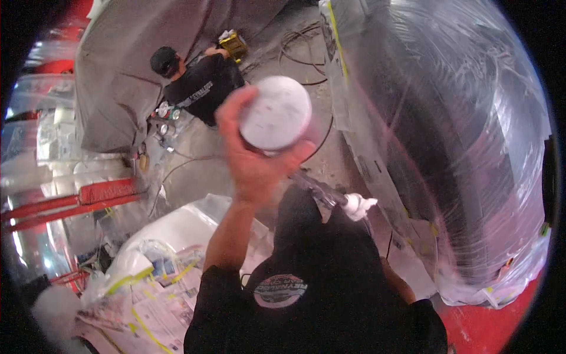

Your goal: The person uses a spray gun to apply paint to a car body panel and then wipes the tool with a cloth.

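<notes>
My left hand (257,168), slightly smeared by motion, is raised in front of me. Its fingers and thumb curl around the edge of a round white pad (276,112) with faint grey smudges on its flat face. It looks like the pad of a sander, though the body behind it is hidden. Below the hand, a dark tube-like piece (321,190) slants down to the right, ending by a crumpled white thing (358,206) that could be cloth or a glove. Only part of my right forearm (400,282) shows; that hand is hidden.
A co-worker in black (206,88) crouches ahead near a yellow object (234,46). Plastic film (448,118) covers a large dark body at right. A grey cover (112,71), red bar (106,193) and papered white panel (159,295) stand left. A hose (303,44) lies coiled.
</notes>
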Motion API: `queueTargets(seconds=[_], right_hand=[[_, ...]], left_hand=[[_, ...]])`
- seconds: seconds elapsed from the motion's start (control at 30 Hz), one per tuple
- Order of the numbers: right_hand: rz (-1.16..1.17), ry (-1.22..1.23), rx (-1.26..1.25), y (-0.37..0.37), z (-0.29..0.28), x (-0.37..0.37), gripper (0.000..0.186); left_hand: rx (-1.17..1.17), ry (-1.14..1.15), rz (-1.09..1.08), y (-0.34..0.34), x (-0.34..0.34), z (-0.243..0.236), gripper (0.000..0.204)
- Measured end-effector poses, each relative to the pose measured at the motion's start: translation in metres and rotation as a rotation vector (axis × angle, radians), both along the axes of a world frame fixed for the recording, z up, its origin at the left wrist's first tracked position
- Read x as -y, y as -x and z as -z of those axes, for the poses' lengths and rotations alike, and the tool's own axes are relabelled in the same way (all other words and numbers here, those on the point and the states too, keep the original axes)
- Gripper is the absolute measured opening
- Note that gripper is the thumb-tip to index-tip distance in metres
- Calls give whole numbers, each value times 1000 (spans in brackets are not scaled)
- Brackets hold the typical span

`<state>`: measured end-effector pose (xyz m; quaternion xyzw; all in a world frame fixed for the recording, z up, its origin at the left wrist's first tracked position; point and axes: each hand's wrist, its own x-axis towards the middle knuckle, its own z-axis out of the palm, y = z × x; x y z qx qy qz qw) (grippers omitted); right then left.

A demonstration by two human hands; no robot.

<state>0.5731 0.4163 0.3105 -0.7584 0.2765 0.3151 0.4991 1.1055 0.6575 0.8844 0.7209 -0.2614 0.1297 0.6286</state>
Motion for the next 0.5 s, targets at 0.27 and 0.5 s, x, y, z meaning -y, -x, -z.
queueTargets(seconds=[0.27, 0.5], right_hand=[[150, 51, 135, -386, -69, -32, 36], [283, 108, -32, -436, -87, -103, 36]], left_hand=[[10, 153, 187, -259, -25, -13, 97], [-44, 169, 345, -471, 8, -54, 96]])
